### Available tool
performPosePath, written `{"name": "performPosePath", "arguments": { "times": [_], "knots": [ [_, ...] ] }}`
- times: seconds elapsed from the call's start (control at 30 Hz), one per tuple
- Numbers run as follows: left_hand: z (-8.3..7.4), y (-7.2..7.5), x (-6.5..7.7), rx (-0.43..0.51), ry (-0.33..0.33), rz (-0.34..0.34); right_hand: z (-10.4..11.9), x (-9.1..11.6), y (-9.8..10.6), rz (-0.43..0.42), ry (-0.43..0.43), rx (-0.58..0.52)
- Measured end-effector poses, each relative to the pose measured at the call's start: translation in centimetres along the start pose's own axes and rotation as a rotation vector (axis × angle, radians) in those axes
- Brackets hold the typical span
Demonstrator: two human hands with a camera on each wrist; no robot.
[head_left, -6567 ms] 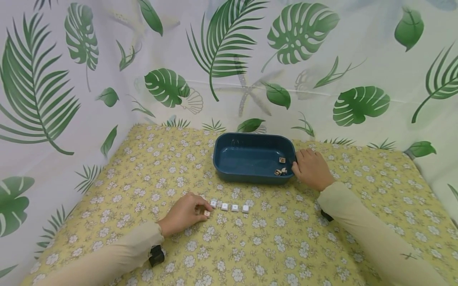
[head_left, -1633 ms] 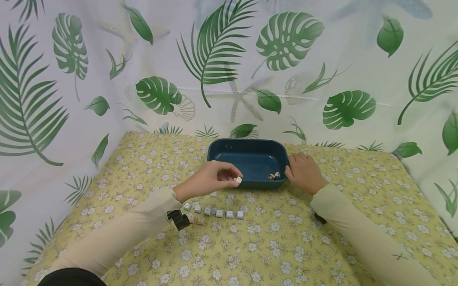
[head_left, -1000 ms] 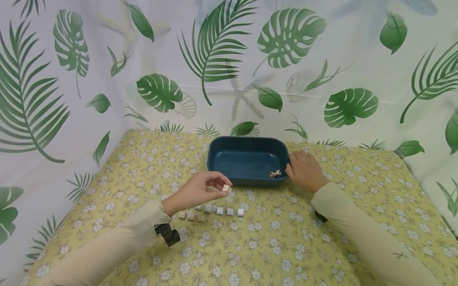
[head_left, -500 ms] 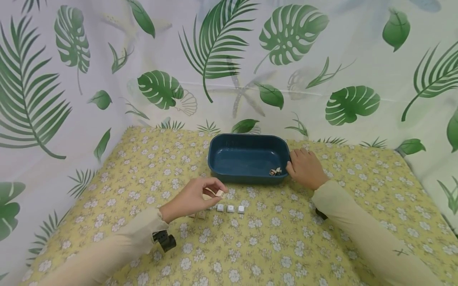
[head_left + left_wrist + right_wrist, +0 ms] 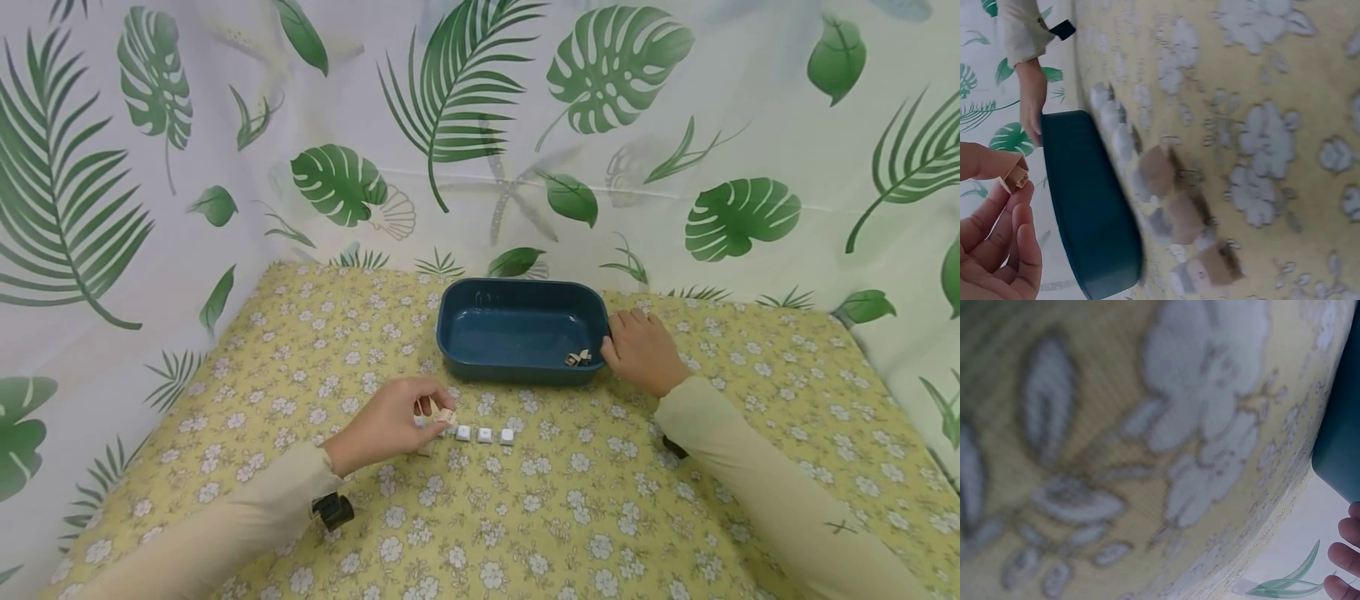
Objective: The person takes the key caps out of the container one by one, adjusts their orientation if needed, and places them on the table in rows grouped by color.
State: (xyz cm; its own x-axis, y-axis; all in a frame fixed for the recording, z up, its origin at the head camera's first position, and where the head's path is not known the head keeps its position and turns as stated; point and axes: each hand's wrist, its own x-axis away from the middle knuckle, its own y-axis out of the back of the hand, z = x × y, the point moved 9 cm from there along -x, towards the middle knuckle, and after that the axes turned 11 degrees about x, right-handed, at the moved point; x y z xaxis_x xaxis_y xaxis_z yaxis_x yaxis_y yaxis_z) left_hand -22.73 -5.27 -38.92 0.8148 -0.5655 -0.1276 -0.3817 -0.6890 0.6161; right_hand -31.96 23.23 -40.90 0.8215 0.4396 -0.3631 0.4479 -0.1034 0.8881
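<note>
My left hand [image 5: 390,421] pinches a beige keycap [image 5: 446,417] between thumb and fingertips, just above the left part of a row of white keycaps [image 5: 485,435]. The left wrist view shows this keycap's hollow underside [image 5: 1016,176]. Part of the row lies behind the hand in the head view. Several beige keycaps [image 5: 1185,215] lie alongside the white ones in the left wrist view, somewhat blurred. My right hand [image 5: 643,352] holds the right end of a dark blue plastic basin [image 5: 517,375], thumb at its rim.
A few brown and beige keycaps [image 5: 577,358] lie in the basin's near right corner. A yellow floral cloth [image 5: 540,525] covers the table. Behind stands a white leaf-print curtain [image 5: 637,167].
With the beige keycap pinched, my left hand has come from over the basin's front edge back toward me and leftward, down to the row. My right hand has stayed at the basin.
</note>
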Motion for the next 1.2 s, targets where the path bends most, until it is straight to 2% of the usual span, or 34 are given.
{"name": "performPosePath", "arguments": {
  "times": [0.27, 0.4, 0.53, 0.67, 0.9, 1.0, 1.2],
  "knots": [
    [1.7, -2.1, 0.8, -0.077, 0.063, 0.046, 0.0, 0.0, 0.0, 0.001, -0.002, -0.011],
    [2.1, -3.1, 1.0, -0.121, 0.058, 0.075, 0.1, 0.0, 0.0, 0.002, 0.000, -0.009],
    [2.3, -3.5, 1.2, -0.137, 0.058, 0.077, 0.1, 0.0, 0.0, 0.005, -0.003, -0.015],
    [2.6, -3.6, 1.3, -0.142, 0.063, 0.061, -0.1, -0.1, 0.0, 0.015, -0.010, -0.020],
    [2.4, -3.3, 1.3, -0.287, -0.011, -0.023, -0.2, -0.1, -0.2, 0.032, -0.012, -0.007],
    [2.4, -3.1, 1.1, -0.312, -0.020, -0.049, -0.1, -0.1, -0.2, 0.036, -0.010, -0.001],
    [2.6, -3.0, 1.0, -0.350, -0.029, -0.060, -0.1, -0.2, -0.4, 0.048, -0.012, -0.002]
  ]
}}
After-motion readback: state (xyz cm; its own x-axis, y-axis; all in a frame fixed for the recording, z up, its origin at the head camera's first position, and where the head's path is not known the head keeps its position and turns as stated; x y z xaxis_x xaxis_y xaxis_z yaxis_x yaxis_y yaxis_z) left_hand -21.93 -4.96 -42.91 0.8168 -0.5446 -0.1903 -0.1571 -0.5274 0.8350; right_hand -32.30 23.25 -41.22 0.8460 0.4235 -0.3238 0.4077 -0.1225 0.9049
